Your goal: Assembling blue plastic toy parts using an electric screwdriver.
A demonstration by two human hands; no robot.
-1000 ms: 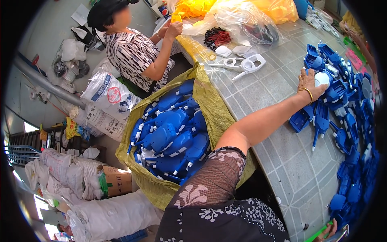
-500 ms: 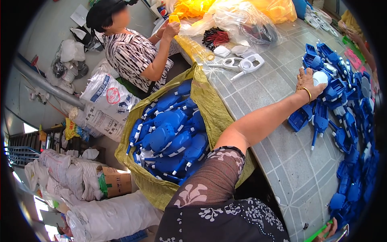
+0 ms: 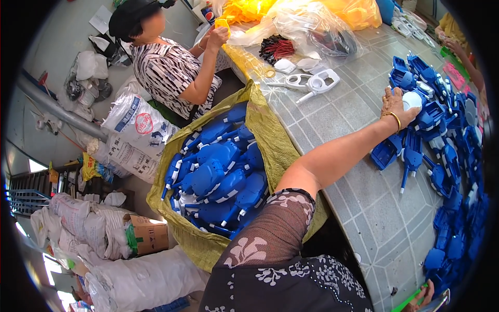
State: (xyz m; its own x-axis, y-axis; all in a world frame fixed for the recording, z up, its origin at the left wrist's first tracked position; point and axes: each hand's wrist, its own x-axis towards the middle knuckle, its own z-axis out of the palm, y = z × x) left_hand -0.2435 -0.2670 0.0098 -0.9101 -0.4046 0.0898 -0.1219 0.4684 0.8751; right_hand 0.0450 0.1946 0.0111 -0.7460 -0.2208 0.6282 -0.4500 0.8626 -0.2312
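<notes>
My left arm stretches across the table, and my left hand [image 3: 396, 106] has its fingers round a white round plastic part [image 3: 412, 100] at the near edge of a heap of blue plastic housings [image 3: 434, 117]. Some housings show their hollow insides and white-tipped handles. At the lower right rim, my right hand [image 3: 427, 295] is partly in view, its fingers curled at a thin green strip-like thing [image 3: 408, 301] whose kind I cannot make out. A yellow woven sack [image 3: 280, 140] beside my left arm holds many blue housings with handles [image 3: 208, 177].
White plastic frames [image 3: 317, 83], red and black wires [image 3: 278, 49] and clear bags [image 3: 312, 28] lie on the tiled table [image 3: 358, 208]. A co-worker [image 3: 171, 67] sits far left, holding a yellow part [image 3: 222, 25]. Another person's hand [image 3: 457, 49] shows far right. White sacks [image 3: 140, 275] lie on the floor.
The whole view has shifted very slightly. My left hand stays at the white round part, and the co-worker still holds the yellow part.
</notes>
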